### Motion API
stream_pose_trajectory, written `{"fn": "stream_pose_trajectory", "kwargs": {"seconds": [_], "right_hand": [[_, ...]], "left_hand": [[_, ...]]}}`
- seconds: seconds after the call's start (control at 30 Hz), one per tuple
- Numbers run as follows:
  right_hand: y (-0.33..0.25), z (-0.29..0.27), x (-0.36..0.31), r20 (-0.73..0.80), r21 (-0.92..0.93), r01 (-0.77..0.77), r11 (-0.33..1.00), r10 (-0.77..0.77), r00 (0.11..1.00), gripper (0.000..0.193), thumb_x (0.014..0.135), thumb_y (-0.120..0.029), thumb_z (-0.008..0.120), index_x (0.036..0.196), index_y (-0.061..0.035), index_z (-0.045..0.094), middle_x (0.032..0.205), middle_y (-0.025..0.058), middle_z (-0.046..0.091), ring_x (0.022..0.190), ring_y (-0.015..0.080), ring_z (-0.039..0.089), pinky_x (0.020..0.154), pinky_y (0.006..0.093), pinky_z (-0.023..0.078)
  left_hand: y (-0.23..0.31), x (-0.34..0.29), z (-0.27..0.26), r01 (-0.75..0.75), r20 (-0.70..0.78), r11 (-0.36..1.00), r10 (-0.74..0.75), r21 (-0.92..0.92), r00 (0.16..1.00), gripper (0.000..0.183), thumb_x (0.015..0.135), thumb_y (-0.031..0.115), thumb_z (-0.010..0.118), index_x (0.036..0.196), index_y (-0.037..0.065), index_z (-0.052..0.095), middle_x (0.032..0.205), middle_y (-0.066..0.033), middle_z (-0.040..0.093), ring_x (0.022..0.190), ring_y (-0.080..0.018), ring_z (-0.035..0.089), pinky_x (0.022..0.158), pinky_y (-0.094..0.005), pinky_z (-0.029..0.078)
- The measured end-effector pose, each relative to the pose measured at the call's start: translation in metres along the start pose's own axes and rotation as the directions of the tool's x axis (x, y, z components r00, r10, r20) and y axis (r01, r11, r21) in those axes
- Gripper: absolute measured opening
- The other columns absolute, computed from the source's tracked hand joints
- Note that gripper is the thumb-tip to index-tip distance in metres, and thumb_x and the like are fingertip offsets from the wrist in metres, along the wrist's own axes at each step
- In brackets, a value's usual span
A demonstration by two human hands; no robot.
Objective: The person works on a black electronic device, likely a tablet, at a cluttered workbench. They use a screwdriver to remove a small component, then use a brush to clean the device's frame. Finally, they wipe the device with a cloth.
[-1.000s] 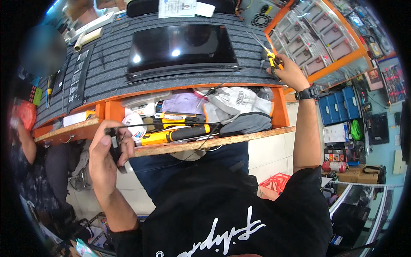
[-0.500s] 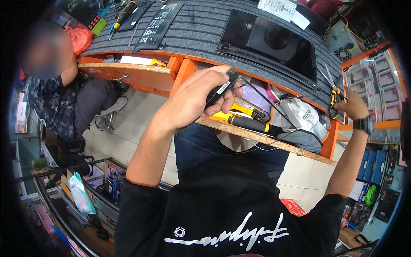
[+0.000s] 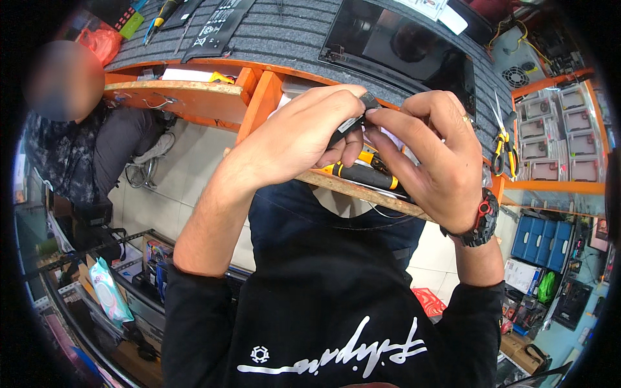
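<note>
My left hand (image 3: 301,129) is closed around a small black block (image 3: 347,128) with a pale label, held above the open drawer. At the block's far end, the fingertips of my right hand (image 3: 440,161) are pinched close together, and what lies between them is hidden. Orange-and-black scissors (image 3: 498,155) lie at the right end of the bench, out of either hand's hold. Under my hands, the drawer (image 3: 381,196) contains a yellow-and-black handled tool (image 3: 362,174).
A dark screen panel (image 3: 401,52) lies on the ribbed grey bench mat (image 3: 278,45), with a flat black battery (image 3: 217,32) to its left. Another person (image 3: 71,142) sits at the far left. Blue drawers (image 3: 542,242) stand low on the right.
My right hand has left the scissors on the bench and come left to the black block. The cable that trailed from the block is now mostly hidden by my hands.
</note>
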State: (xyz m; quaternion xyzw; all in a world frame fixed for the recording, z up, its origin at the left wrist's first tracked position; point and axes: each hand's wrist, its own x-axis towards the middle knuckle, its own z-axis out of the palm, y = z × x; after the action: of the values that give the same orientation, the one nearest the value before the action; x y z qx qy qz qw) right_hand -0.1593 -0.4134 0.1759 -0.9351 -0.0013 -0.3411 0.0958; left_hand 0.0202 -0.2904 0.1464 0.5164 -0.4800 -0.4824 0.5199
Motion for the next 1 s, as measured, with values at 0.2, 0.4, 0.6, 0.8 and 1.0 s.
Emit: {"fn": "stream_pose_trajectory", "kwargs": {"seconds": [0.2,0.4,0.6,0.8,1.0], "right_hand": [[0.003,-0.003,-0.004,0.031,-0.057,0.019,0.998,-0.017,0.999,0.032,0.070,0.002,0.085,0.100,-0.0050,0.076,0.091,0.0055,0.060,0.078,0.0205,0.057,0.062,0.0318,0.045],[0.009,-0.008,-0.003,0.048,-0.047,0.032,0.998,-0.030,0.998,0.028,0.073,0.002,0.084,0.098,-0.0046,0.073,0.097,0.0071,0.066,0.083,0.0237,0.063,0.069,0.0334,0.050],[0.015,-0.007,-0.005,0.061,-0.016,0.060,0.998,-0.059,0.996,0.022,0.079,-0.004,0.080,0.099,-0.0046,0.070,0.096,0.0085,0.070,0.085,0.0273,0.066,0.073,0.0363,0.053],[0.014,-0.009,-0.007,0.096,0.003,0.000,1.000,0.000,0.995,0.020,0.081,-0.004,0.079,0.098,-0.0058,0.070,0.092,0.0077,0.071,0.084,0.0269,0.067,0.073,0.0367,0.054],[0.015,-0.009,-0.007,0.102,0.005,0.000,1.000,0.000,0.995,0.019,0.081,-0.004,0.079,0.098,-0.0059,0.070,0.092,0.0082,0.070,0.084,0.0274,0.067,0.073,0.0372,0.054]], "left_hand": [[-0.004,-0.001,0.006,-0.109,-0.035,0.987,0.114,0.120,0.993,0.035,0.109,0.026,0.040,0.111,-0.001,0.061,0.073,-0.0065,0.061,0.050,-0.0052,0.041,0.048,-0.0207,0.034],[-0.003,0.000,0.005,0.002,-0.015,0.998,-0.001,0.063,1.000,0.034,0.109,0.026,0.040,0.109,-0.001,0.061,0.073,-0.0058,0.061,0.050,-0.0048,0.041,0.048,-0.0202,0.035],[-0.004,0.003,0.008,-0.068,0.010,0.994,0.067,0.082,0.998,0.031,0.109,0.025,0.039,0.108,0.002,0.059,0.072,-0.0045,0.061,0.050,-0.0045,0.043,0.046,-0.0202,0.034],[0.000,0.003,0.009,0.092,0.012,0.995,-0.092,-0.036,0.996,0.024,0.108,0.020,0.039,0.103,0.003,0.054,0.074,-0.0053,0.061,0.053,-0.0075,0.050,0.048,-0.0228,0.040],[-0.004,0.005,0.009,0.084,0.022,0.992,-0.083,-0.096,0.996,0.026,0.110,0.022,0.039,0.104,0.002,0.055,0.079,-0.0086,0.066,0.061,-0.0119,0.064,0.055,-0.0233,0.051]]}}
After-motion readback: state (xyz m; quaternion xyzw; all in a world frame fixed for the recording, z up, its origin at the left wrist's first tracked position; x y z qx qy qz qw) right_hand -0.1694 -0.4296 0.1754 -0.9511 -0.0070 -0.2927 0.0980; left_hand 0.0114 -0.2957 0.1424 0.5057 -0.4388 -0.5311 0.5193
